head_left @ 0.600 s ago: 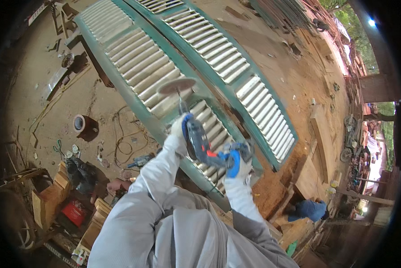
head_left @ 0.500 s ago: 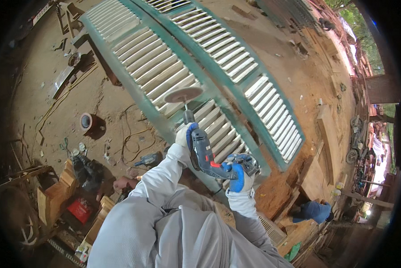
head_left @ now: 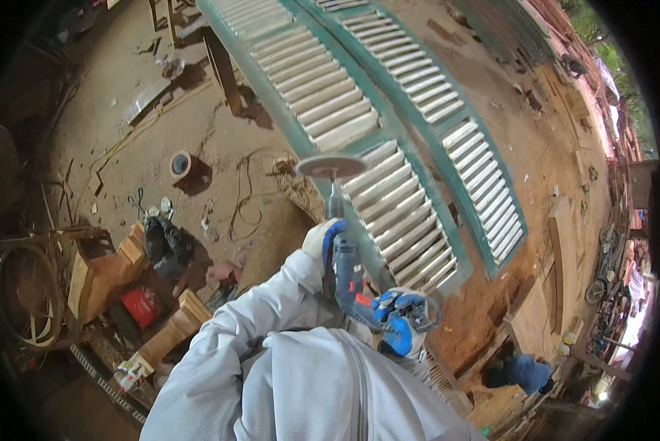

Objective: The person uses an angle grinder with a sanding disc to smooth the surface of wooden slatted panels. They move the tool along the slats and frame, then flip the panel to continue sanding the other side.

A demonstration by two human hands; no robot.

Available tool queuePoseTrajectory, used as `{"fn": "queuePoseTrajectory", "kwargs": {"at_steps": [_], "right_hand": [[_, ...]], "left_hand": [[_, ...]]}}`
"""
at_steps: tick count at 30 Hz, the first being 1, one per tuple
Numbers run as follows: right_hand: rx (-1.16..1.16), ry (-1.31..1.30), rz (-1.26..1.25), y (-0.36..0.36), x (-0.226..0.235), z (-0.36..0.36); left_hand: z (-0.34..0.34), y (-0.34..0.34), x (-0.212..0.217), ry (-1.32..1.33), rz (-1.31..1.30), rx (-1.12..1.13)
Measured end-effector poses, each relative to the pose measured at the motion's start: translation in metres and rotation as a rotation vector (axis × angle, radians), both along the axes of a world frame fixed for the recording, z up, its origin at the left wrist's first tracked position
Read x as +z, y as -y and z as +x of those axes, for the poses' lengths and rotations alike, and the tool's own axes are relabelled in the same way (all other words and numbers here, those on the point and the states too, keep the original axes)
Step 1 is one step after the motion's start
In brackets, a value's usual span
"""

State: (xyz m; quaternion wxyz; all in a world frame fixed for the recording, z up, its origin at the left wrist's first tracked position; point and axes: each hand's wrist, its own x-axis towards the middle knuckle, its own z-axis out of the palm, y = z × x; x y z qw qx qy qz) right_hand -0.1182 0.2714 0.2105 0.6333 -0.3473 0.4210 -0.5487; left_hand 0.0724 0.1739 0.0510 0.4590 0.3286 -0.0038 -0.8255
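Note:
I hold a blue power sander (head_left: 348,275) with both gloved hands. My left hand (head_left: 321,239) grips the front of its body, just behind the shaft. My right hand (head_left: 401,322) wraps the rear handle. The round sanding disc (head_left: 331,166) sits at the end of the shaft, at the left rail of a green louvred shutter (head_left: 392,198) with pale slats. A second shutter (head_left: 447,110) of the same kind lies alongside it to the right. My white sleeves fill the lower middle of the view.
The ground is bare earth with a loose cable (head_left: 245,202). To the left lie a round tin (head_left: 180,164), wooden crates (head_left: 102,273), a red can (head_left: 140,306) and a wheel rim (head_left: 25,294). Planks (head_left: 565,257) are stacked at right.
The view has shifted, so the shutters and the sander sit lower and farther right in the frame. Both hands keep the same grip on the sander.

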Motion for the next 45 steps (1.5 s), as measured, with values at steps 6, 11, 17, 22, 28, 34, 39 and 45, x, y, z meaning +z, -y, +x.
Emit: {"fn": "queuePoseTrajectory", "kwargs": {"at_steps": [6,11,17,22,28,34,39,45], "right_hand": [[0.111,-0.013,-0.156,0.013,0.003,0.035],[0.084,-0.239,-0.089,0.021,-0.018,0.056],[-0.163,-0.326,0.067,-0.007,0.01,0.128],[-0.241,-0.634,-0.113,-0.018,0.017,0.122],[-0.271,-0.675,0.087,-0.072,0.019,0.07],[0.242,-1.305,0.878,-0.192,-0.015,-0.028],[-0.014,-0.145,1.311,-0.337,-0.138,0.16],[-0.269,-0.109,1.286,-0.207,-0.084,0.354]], "left_hand": [[0.038,0.027,0.046,-0.025,0.207,-0.005],[0.065,0.077,-0.001,0.436,-0.287,-0.149],[0.089,0.1,0.017,0.161,0.054,-0.516],[0.051,0.111,0.014,0.037,0.095,-0.709],[-0.001,0.077,0.003,-0.039,0.119,-0.767],[0.004,0.077,0.024,-0.018,0.195,-0.72],[0.046,0.144,-0.005,0.016,0.073,-0.787],[0.136,0.274,0.029,0.088,-0.209,-0.94]]}}
